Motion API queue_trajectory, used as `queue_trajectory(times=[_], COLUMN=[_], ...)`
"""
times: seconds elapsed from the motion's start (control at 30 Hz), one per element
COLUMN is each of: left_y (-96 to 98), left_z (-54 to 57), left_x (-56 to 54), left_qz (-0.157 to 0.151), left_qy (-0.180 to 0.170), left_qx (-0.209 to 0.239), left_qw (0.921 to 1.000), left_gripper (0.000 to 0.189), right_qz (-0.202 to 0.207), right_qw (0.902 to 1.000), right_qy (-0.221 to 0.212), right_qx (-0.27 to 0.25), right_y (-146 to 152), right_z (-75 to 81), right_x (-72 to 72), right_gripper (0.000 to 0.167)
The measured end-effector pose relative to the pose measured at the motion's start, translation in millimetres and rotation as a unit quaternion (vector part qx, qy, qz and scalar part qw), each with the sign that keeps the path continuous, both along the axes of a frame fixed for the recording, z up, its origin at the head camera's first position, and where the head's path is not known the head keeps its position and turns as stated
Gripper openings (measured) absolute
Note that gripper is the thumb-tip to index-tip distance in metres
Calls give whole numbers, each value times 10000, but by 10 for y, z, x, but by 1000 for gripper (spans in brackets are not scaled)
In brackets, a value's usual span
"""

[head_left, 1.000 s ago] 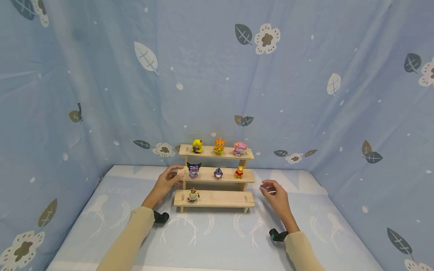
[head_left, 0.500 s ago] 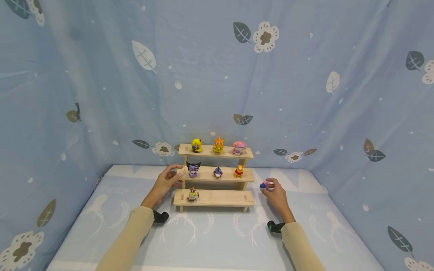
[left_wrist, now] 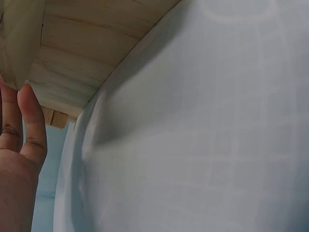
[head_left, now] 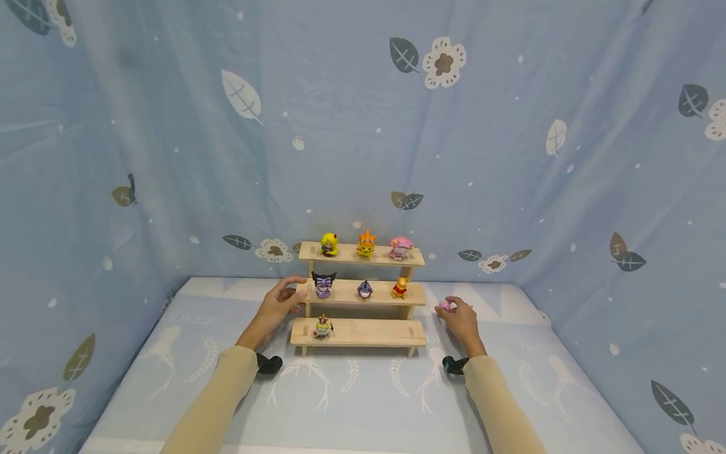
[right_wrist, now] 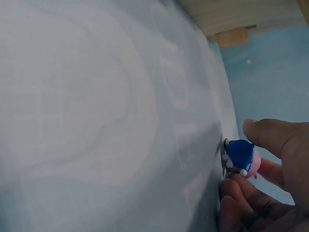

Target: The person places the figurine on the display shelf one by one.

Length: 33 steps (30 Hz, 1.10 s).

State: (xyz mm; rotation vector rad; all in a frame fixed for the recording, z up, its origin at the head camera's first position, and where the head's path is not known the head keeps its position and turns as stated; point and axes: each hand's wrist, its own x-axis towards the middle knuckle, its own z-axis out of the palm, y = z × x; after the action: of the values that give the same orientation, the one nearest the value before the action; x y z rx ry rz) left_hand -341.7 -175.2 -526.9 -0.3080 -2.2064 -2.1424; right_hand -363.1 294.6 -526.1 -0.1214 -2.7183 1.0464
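Observation:
A three-tier wooden display stand (head_left: 363,335) stands on the table. My left hand (head_left: 278,309) holds the left end of its middle tier; in the left wrist view the fingers (left_wrist: 34,121) touch the board's edge. To the right of the stand, my right hand (head_left: 462,320) pinches a small pink-and-blue figurine (right_wrist: 241,155) low over the tablecloth. Whether its base touches the cloth I cannot tell. On the bottom tier, near its left end, stands a yellow figurine with a crown (head_left: 322,328).
The middle tier bears a purple-and-black figurine (head_left: 324,285), a donkey figurine (head_left: 365,289) and a bear figurine (head_left: 399,288). Above stand a yellow-haired figurine (head_left: 329,244), an orange spiky one (head_left: 366,244) and a pink one (head_left: 401,248). A blue patterned curtain (head_left: 351,126) hangs behind.
My right hand has shifted slightly leftward and turned with the figurine, whose pink part now faces the head view. My left hand and the stand have kept their places.

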Motion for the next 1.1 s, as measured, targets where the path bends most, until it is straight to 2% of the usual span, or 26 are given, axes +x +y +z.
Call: queue_trajectory(times=[0.2, 0.5, 0.83, 1.1], left_y=[9, 9, 26, 10], left_z=[-11, 3, -1, 0], left_x=[19, 8, 11, 14], left_qz=[-22, 47, 48, 22], left_qy=[-39, -76, -67, -3], left_qx=[1, 66, 12, -14], left_qw=[10000, 9999, 10000, 10000], left_gripper=[51, 51, 51, 49], right_qz=[-84, -41, -50, 114], right_qw=[10000, 9993, 9976, 9979], right_qy=[49, -70, -34, 450], right_qx=[9, 363, 686, 448], right_y=[16, -9, 24, 62], right_z=[-7, 47, 62, 84], right_x=[-16, -9, 17, 24], right_gripper=[40, 43, 32, 21])
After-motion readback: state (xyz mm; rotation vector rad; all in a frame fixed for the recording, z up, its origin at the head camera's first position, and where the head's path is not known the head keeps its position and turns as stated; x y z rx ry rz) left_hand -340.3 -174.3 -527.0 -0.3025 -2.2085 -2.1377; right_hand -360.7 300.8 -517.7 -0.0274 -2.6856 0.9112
